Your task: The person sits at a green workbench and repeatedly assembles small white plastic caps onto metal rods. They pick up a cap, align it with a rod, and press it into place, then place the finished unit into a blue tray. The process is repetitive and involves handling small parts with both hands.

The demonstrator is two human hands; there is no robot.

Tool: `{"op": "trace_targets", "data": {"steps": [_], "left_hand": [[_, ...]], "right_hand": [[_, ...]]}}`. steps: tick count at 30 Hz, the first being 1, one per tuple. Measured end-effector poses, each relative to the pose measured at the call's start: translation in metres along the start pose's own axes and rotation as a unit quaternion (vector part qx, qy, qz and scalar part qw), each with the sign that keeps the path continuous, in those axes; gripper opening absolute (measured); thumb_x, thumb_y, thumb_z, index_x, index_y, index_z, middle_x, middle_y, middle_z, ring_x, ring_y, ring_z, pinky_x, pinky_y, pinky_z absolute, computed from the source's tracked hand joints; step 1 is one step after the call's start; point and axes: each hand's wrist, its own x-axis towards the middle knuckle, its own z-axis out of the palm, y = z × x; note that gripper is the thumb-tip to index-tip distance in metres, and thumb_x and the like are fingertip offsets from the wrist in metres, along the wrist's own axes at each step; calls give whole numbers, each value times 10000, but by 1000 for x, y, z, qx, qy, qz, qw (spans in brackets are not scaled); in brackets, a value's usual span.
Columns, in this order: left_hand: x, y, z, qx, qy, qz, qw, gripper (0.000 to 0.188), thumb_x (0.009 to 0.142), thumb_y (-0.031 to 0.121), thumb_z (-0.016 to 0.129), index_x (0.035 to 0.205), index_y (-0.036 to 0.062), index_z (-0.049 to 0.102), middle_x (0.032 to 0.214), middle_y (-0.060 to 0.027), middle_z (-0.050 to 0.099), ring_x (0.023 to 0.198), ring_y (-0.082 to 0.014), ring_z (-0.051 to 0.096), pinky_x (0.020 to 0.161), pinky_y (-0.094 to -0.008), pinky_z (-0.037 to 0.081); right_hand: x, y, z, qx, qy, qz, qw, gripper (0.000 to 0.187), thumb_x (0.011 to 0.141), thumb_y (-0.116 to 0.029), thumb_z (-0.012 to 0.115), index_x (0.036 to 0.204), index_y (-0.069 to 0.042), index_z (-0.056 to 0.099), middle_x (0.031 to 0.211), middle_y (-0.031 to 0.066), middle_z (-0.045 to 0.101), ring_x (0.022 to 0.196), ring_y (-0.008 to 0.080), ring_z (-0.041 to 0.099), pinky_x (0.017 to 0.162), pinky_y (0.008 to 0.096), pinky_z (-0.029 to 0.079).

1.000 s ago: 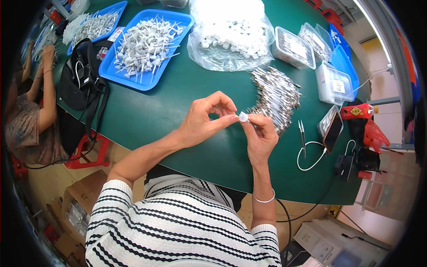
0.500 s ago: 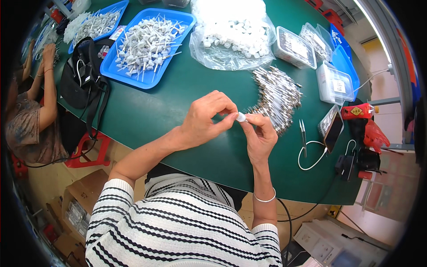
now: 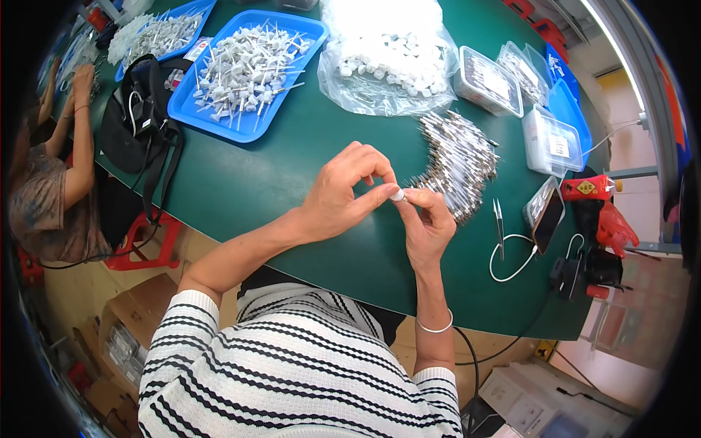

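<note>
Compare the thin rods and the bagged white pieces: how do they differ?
The rods are long and slender; the white pieces are short and chunky. The rods look silvery and whitish; the pieces white. The rods lie on the green table; the pieces sit in a clear bag. Both are heaped.

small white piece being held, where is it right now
Near the middle of the head view, the small white piece is held between the left hand and the right hand, left of the pile of thin rods.

Fingers (image 3: 375, 197) partly hide the white piece (image 3: 398, 196); top edge cuts the bag (image 3: 342, 93); co-worker's fingers (image 3: 83, 74) too small to tell apart
</note>
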Motion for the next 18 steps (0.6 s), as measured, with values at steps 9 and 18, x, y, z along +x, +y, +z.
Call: {"op": "trace_targets", "data": {"steps": [9, 18], "left_hand": [[-8, -13, 14, -396, -31, -207, 894, 129, 953, 157, 542, 919, 33, 552, 900, -14, 555, 780, -82, 510, 736, -231, 442], [-2, -5, 9, -460, -49, -303, 833, 205, 975, 273, 519, 902, 83, 500, 803, -1, 536, 704, -67, 489, 628, -215, 424]], "right_hand": [[-4, 0, 9, 145, -2, 61, 988, 137, 835, 59, 659, 945, -3, 607, 904, 88, 660, 794, 117, 626, 694, 225, 505], [-4, 2, 5, 153, 18, 30, 988, 164, 813, 98, 655, 938, 1, 614, 970, 104, 636, 870, 134, 605, 764, 257, 493]]}}
